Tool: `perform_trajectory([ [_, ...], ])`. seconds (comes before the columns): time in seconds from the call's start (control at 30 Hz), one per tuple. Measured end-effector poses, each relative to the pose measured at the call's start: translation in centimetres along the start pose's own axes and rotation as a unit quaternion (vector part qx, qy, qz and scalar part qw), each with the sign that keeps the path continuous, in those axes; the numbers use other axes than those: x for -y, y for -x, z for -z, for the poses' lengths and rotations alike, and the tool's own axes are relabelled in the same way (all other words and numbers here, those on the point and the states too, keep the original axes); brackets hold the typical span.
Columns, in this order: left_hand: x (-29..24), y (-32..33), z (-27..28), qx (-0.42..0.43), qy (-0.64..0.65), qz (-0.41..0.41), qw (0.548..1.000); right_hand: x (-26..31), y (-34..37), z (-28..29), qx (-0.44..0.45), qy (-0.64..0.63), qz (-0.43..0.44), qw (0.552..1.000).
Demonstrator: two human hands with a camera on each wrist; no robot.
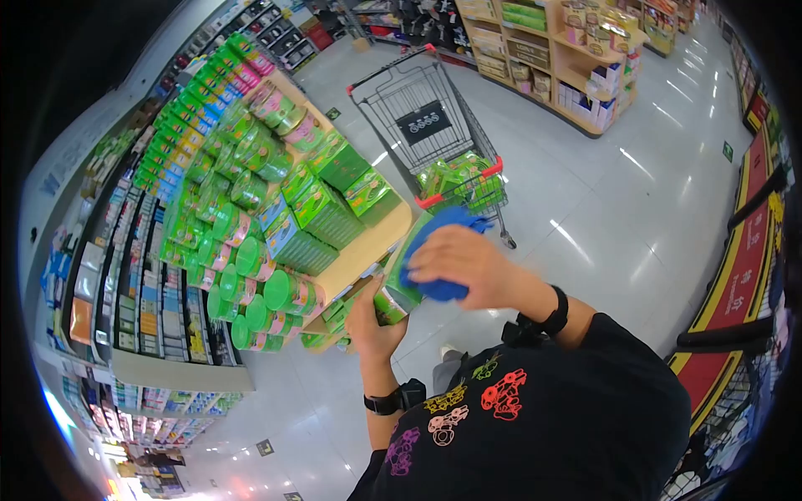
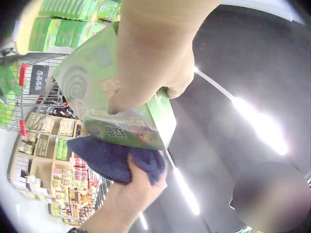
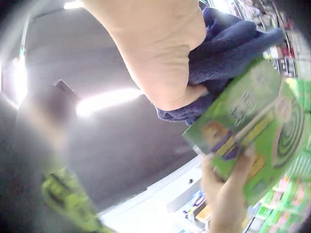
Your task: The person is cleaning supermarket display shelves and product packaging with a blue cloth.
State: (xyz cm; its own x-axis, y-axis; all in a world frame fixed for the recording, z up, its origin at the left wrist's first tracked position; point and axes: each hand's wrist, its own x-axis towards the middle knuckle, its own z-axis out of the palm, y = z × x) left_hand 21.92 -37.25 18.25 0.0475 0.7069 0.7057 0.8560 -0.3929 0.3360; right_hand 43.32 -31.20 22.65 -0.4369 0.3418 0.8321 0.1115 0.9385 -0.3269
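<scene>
My left hand (image 1: 376, 330) grips a green box (image 2: 92, 73) with a spiral coil printed on it, thumb across one broad face. The right hand (image 1: 468, 263) holds a bunched blue cloth (image 1: 447, 221) against the box. In the left wrist view, the cloth (image 2: 102, 158) lies along the box's lower edge, with the right hand's fingers (image 2: 138, 174) pressed into it. From the right wrist, the box (image 3: 262, 126) appears tilted, with the cloth (image 3: 223, 53) bunched over its upper end. Part of the box is hidden behind the right hand and cloth in the head view.
Green boxes (image 1: 322, 213) and green-lidded tubs (image 1: 288, 292) fill a wooden display stand (image 1: 376, 246) at my left. A shopping cart (image 1: 426, 125) holding green packages (image 1: 468, 179) stands just beyond. Another wooden shelf unit (image 1: 543, 50) is at the back, and red-yellow signs (image 1: 735, 284) line the right.
</scene>
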Motion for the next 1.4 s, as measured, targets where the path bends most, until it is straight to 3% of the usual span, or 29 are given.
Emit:
perform_trajectory([
  [0.1, -1.5, -0.3, -0.7, 0.007, 0.009, -0.002, 1.0, 0.3, 0.9, 0.7, -0.029, 0.018, 0.029, 0.999],
  [0.2, -1.7, 0.3, -1.6, 0.003, 0.036, 0.018, 0.999, -2.5, 2.7, 3.0, -0.024, 0.156, -0.036, 0.987],
  [0.23, -1.4, 0.7, -1.9, -0.018, 0.152, 0.087, 0.984, -3.0, 3.3, 4.2, -0.059, 0.185, -0.055, 0.979],
  [0.27, -0.9, 1.1, -2.5, -0.042, 0.264, 0.154, 0.951, -3.3, 3.8, 5.4, -0.095, 0.214, -0.069, 0.97],
  [0.33, 0.5, 1.9, -3.8, -0.062, 0.479, 0.261, 0.836, -2.2, 3.7, 8.1, -0.181, 0.212, -0.11, 0.954],
  [0.4, -0.4, 1.8, -4.4, -0.056, 0.581, 0.283, 0.761, -1.9, 4.2, 9.3, -0.245, 0.172, -0.135, 0.945],
  [0.43, -1.2, 1.5, -4.7, -0.052, 0.63, 0.292, 0.718, -1.3, 4.5, 9.5, -0.228, 0.134, -0.149, 0.953],
  [0.5, -0.9, 2.1, -5.6, -0.023, 0.652, 0.295, 0.698, 0.1, 4.6, 9.5, -0.198, 0.057, -0.176, 0.963],
  [0.67, -0.8, 2.8, -6.9, 0.024, 0.69, 0.316, 0.651, 1.5, 5.2, 8.8, -0.154, 0.067, -0.128, 0.977],
  [0.8, -0.4, 3.0, -8.0, 0.002, 0.67, 0.316, 0.672, 2.2, 6.6, 8.5, -0.124, 0.089, -0.148, 0.977],
  [0.9, -1.9, 2.0, -7.6, 0.005, 0.677, 0.33, 0.658, 2.3, 7.6, 9.1, -0.099, 0.082, -0.162, 0.978],
  [0.97, -2.6, 1.6, -7.8, 0.012, 0.712, 0.314, 0.628, 2.0, 8.1, 10.1, -0.072, 0.077, -0.185, 0.977],
  [1.07, -1.8, 2.1, -8.5, 0.026, 0.745, 0.318, 0.586, 0.9, 9.0, 11.2, -0.178, -0.054, -0.307, 0.934],
  [1.17, -3.5, 2.0, -9.4, 0.044, 0.793, 0.299, 0.528, -0.6, 9.3, 11.0, -0.241, -0.28, -0.316, 0.874],
  [1.2, -4.6, 1.6, -9.8, 0.064, 0.799, 0.275, 0.531, -0.6, 9.1, 10.4, -0.234, -0.325, -0.299, 0.866],
  [1.3, -6.8, 1.1, -10.7, 0.072, 0.802, 0.346, 0.481, 0.5, 8.6, 8.3, -0.17, -0.362, -0.293, 0.869],
  [1.33, -7.2, 1.0, -11.0, 0.064, 0.793, 0.393, 0.461, 1.0, 8.5, 7.6, -0.185, -0.384, -0.294, 0.856],
  [1.37, -7.6, 0.7, -11.0, 0.102, 0.845, 0.371, 0.372, 0.9, 8.6, 6.9, -0.189, -0.379, -0.294, 0.857],
  [1.4, -8.5, 0.3, -11.0, 0.093, 0.837, 0.399, 0.363, 1.0, 8.7, 6.6, -0.17, -0.336, -0.3, 0.876],
])
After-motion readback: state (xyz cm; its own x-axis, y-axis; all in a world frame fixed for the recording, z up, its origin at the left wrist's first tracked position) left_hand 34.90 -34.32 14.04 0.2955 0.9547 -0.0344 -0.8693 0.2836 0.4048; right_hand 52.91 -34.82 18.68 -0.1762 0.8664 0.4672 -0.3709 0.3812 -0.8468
